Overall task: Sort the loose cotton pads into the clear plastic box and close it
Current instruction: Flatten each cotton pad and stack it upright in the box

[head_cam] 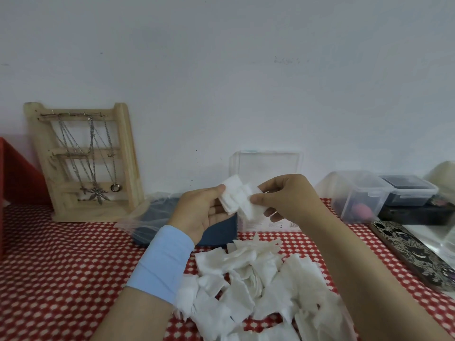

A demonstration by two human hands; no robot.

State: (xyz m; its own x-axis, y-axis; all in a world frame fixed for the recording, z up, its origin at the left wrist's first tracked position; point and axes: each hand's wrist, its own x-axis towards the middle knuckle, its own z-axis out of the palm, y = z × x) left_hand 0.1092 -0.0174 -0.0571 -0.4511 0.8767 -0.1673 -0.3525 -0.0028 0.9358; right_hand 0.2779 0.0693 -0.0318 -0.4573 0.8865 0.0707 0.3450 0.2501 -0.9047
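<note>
Pile of cotton pads [258, 286]: loose white squares heaped on the tablecloth [61, 267], in front of the clear box and nearest the viewer.
Clear box [267, 166]: stands at the back by the wall; its see-through lid is raised upright. The lower part is mostly hidden behind the hands.
Left hand [199, 212]: raised in front of the clear box, palm turned inward, thumb and fingers curled round the left edge of a small stack of pads [236, 198].
Right hand [288, 200]: level with the left hand, in front of the clear box; thumb and forefinger pinch the right edge of the same stack, the other fingers curled under.
Stack of pads: held in the air between both hands, just in front of the clear box and above the pile.
Sleeve [162, 264]: light blue band round the left wrist.
Dark blue case [221, 230]: just left of the clear box, partly under a thin plastic bag [145, 212].
Wooden stand [86, 163]: well left of the clear box, against the wall, hung with chains.
Lidded tubs [357, 193]: right of the clear box, lids on.
Phone [413, 254]: right of the clear box, lying flat, patterned back up.
</note>
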